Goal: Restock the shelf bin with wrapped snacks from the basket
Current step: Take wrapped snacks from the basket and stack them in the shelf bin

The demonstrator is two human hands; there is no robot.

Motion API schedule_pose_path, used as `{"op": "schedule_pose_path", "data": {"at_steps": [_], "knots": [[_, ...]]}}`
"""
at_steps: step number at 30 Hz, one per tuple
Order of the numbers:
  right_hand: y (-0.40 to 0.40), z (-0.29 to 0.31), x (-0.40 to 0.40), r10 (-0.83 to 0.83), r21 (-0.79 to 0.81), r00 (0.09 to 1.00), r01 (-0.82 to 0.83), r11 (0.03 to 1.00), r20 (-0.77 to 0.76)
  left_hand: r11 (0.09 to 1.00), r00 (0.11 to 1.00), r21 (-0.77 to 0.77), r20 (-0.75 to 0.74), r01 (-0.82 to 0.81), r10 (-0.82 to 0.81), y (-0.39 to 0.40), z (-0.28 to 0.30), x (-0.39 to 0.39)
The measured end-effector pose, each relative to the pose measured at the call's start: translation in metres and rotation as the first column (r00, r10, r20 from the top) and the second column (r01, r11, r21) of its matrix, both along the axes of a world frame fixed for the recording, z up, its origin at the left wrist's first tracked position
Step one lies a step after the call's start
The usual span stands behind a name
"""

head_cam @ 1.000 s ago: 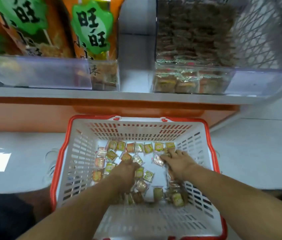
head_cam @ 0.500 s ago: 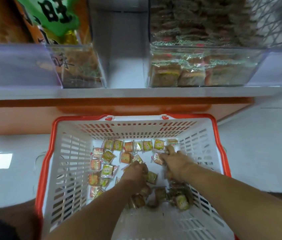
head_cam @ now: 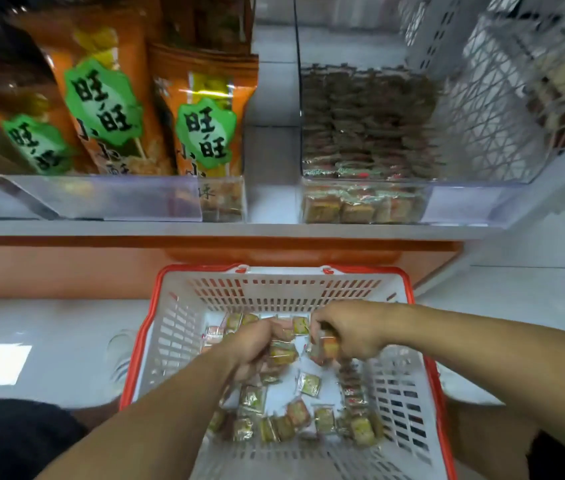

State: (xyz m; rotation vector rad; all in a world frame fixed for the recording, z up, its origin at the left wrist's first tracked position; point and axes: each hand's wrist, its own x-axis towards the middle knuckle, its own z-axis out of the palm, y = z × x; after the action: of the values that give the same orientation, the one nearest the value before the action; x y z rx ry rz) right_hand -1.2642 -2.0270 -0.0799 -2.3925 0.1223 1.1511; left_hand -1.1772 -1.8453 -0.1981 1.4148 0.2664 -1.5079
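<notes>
Two handfuls of wrapped snacks are held above the basket floor.

The left hand [head_cam: 256, 344] is curled round several small packets, fingers closed on them, the forearm reaching in from the lower left. The right hand [head_cam: 350, 332] is likewise clenched on a bunch of packets, knuckles up, just beside the left. Both are held inside the white, red-rimmed basket [head_cam: 177, 327], where roughly twenty loose wrapped snacks [head_cam: 308, 384] are scattered; an exact count cannot be made. Above, the clear shelf bin [head_cam: 464, 199] is seen part-filled with stacked packets. Three orange bags [head_cam: 204, 133] are stood in the neighbouring bin.
</notes>
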Motion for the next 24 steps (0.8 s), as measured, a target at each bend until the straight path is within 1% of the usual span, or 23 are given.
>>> {"op": "schedule_pose_path", "data": {"at_steps": [1,3,5,7,9,10,12,13,15,17,18,20,22,24], "knots": [[0.000,0.026,0.002,-0.037,0.044,0.999,0.037,0.998,0.020,0.999,1.000,-0.048,-0.028,-0.016,0.015,-0.001,0.017,0.007],[-0.001,0.075,0.002,-0.149,0.166,0.987,0.137,0.977,0.059,0.991,1.000,-0.133,-0.021,0.000,-0.003,-0.007,0.055,0.016],[-0.003,0.117,0.000,-0.279,0.313,0.956,0.239,0.919,0.087,0.978,0.998,-0.201,0.050,0.053,-0.043,-0.015,0.100,0.022],[-0.004,0.148,-0.004,-0.383,0.433,0.917,0.303,0.849,0.110,0.965,0.992,-0.254,0.120,0.065,-0.035,-0.022,0.146,0.024],[-0.003,0.167,-0.006,-0.501,0.521,0.858,0.377,0.766,0.116,0.958,0.980,-0.280,0.201,0.060,-0.003,-0.027,0.188,0.022],[-0.002,0.173,-0.006,-0.565,0.558,0.819,0.424,0.713,0.099,0.959,0.968,-0.275,0.252,0.061,0.011,-0.027,0.205,0.021],[-0.001,0.181,-0.005,-0.641,0.621,0.765,0.475,0.623,0.059,0.958,0.940,-0.279,0.338,0.059,0.040,-0.023,0.232,0.019],[-0.001,0.185,-0.004,-0.663,0.651,0.748,0.484,0.585,0.040,0.954,0.934,-0.292,0.354,0.061,0.049,-0.020,0.244,0.017],[-0.001,0.190,0.000,-0.704,0.708,0.711,0.499,0.500,-0.004,0.942,0.937,-0.331,0.341,0.047,0.073,-0.012,0.263,0.014],[-0.001,0.192,0.002,-0.723,0.745,0.688,0.512,0.428,-0.058,0.932,0.940,-0.358,0.333,0.052,0.075,-0.006,0.271,0.012],[0.000,0.190,0.003,-0.723,0.747,0.688,0.514,0.422,-0.065,0.926,0.942,-0.371,0.330,0.065,0.066,-0.004,0.271,0.011],[0.003,0.183,0.003,-0.725,0.733,0.688,0.514,0.446,-0.042,0.916,0.953,-0.398,0.292,0.045,0.081,-0.002,0.267,0.007],[0.005,0.176,0.003,-0.753,0.716,0.658,0.531,0.453,-0.012,0.917,0.960,-0.399,0.261,0.016,0.097,-0.004,0.261,0.007],[0.005,0.171,0.003,-0.770,0.707,0.637,0.533,0.465,0.026,0.919,0.960,-0.393,0.268,0.032,0.081,-0.005,0.258,0.006]]}}
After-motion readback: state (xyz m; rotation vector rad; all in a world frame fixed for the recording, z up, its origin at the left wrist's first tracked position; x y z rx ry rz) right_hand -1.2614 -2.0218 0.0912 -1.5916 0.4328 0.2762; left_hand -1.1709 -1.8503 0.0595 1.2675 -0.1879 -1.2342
